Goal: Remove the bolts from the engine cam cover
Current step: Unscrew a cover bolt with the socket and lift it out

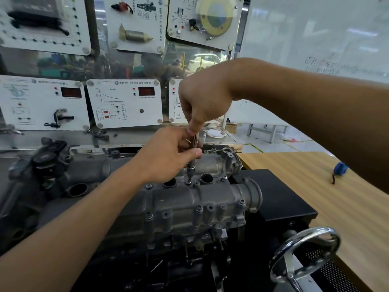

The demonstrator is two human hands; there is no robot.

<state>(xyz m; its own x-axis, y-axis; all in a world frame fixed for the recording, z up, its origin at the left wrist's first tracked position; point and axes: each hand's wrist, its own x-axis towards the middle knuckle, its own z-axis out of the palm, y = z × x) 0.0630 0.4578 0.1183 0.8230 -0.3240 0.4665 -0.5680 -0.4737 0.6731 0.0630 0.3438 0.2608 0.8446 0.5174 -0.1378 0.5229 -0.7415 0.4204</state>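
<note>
- Grey cast metal makes up the cam cover [179, 199], which is seen seated on the engine at the middle of the view, on a dark stand just beside a wooden table [315, 197].
- A slender socket driver [192, 163] is held upright over the top face of the cover, and its socket is set down on a bolt [188, 182] between two round openings.
- The driver's shaft is grasped by the left hand [168, 154], with fingers and thumb curled round it.
- The top of the driver is pinched from above by the fingertips of the right hand [202, 102].
- Another bolt head [149, 186] is seen in place on the top face to the left, and more are seen to the right of the driver.
- A row of front bolts [199, 208] is seen along the near flank of the cover, apparently all seated.
- No loose bolts are seen on the table or on the cover.
- Whether any boss has already been emptied cannot be told, since some are blurred or hidden by the left forearm.
- The task is judged to be at an early stage: one bolt is being worked, and most of the visible bolts remain to be removed.
</note>
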